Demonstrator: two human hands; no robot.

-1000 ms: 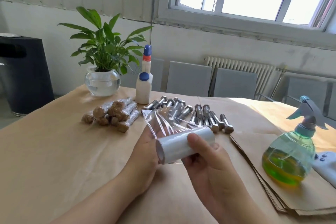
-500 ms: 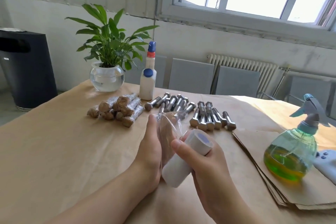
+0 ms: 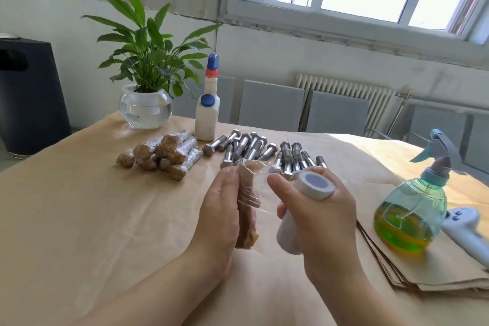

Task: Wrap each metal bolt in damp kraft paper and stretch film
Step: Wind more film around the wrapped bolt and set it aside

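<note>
Head view, reading from the left: at ten o'clock of the hands sits the pile of finished bundles (image 3: 161, 154), with the bare bolts (image 3: 260, 151) at twelve o'clock, just beyond the fingertips. Near the middle, the left hand (image 3: 221, 209) is curled round the paper-wrapped bolt (image 3: 244, 206), held above the table; its long axis runs nearly upright, top end tipped slightly away toward twelve o'clock, lower end toward the wrist. A thin web of stretch film (image 3: 262, 193) spans from it to the film roll (image 3: 301, 209), which the right hand (image 3: 320, 217) clasps at three o'clock, roll standing roughly parallel to the bolt. To my eye the risks are these: pulling too hard could tear or rope the film; a slack web would wrinkle and cling to itself; and the damp paper might slip or unroll if the left grip loosens.
</note>
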